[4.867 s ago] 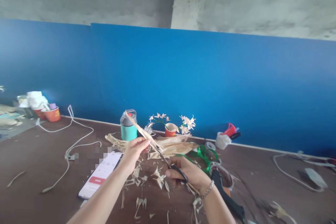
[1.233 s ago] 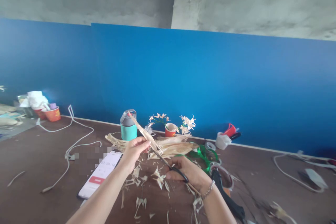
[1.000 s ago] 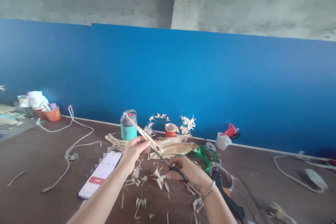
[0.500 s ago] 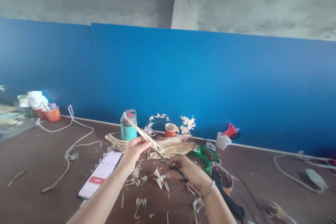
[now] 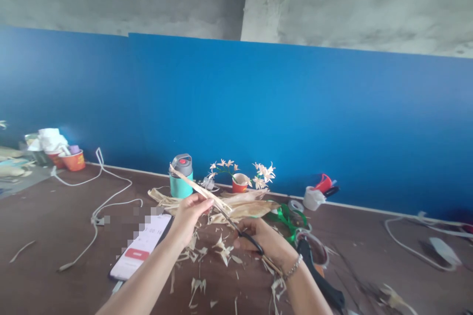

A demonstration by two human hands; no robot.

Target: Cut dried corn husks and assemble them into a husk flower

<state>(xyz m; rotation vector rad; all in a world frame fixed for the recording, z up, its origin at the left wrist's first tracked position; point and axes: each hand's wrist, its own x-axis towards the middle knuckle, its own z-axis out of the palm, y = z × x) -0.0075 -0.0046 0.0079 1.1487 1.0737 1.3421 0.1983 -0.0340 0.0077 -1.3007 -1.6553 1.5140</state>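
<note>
A long, pale strip of dried husk is pinched between the thumb and fingers of my left hand. Its far end reaches up and left, across the front of the turquoise flask. My right hand is closed around the black handles of a pair of scissors. The blades point up and left and meet the strip just by my left fingertips; whether they are parted I cannot tell. Below my hands, cut husk scraps lie scattered on the brown table.
Behind my hands lie larger husk sheets and a red cup with white flowers. To the right are green tape, a black-handled tool and a white cup. A phone and a white cable lie left.
The strip's far end has swung slightly left and down. Both hands stay in nearly the same place, and a small scrap has dropped below the scissors.
</note>
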